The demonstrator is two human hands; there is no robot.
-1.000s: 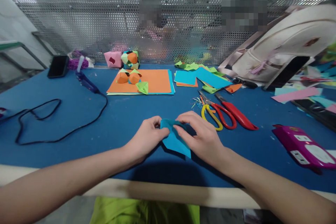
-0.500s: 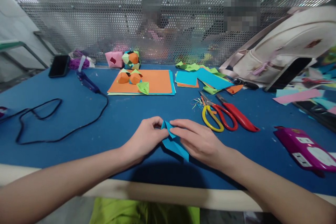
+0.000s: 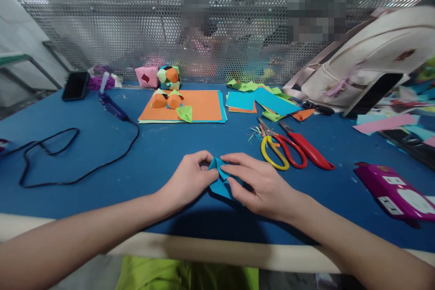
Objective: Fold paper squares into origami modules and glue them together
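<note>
A folded piece of blue paper (image 3: 220,186) is between my two hands, near the front edge of the blue table. My left hand (image 3: 190,176) pinches its upper left corner between thumb and fingers. On the other side, my right hand (image 3: 260,183) has its fingertips and thumb on the folded flaps and covers the paper's right part. Beyond the hands lies a stack of orange and blue sheets (image 3: 200,104) with small orange and green folded pieces (image 3: 184,113) on it. Blue cut sheets (image 3: 277,102) lie to its right.
Yellow-and-red scissors (image 3: 274,156) and a red-handled cutter (image 3: 311,150) lie right of my hands. A purple power strip (image 3: 390,190) sits far right, a white backpack (image 3: 370,59) behind. At left are a glue gun (image 3: 113,108), its black cable and a phone (image 3: 75,85).
My right thumb has come into view on the paper. The lower right flap of the blue paper, which stuck out before, is now folded in or hidden behind my right hand.
</note>
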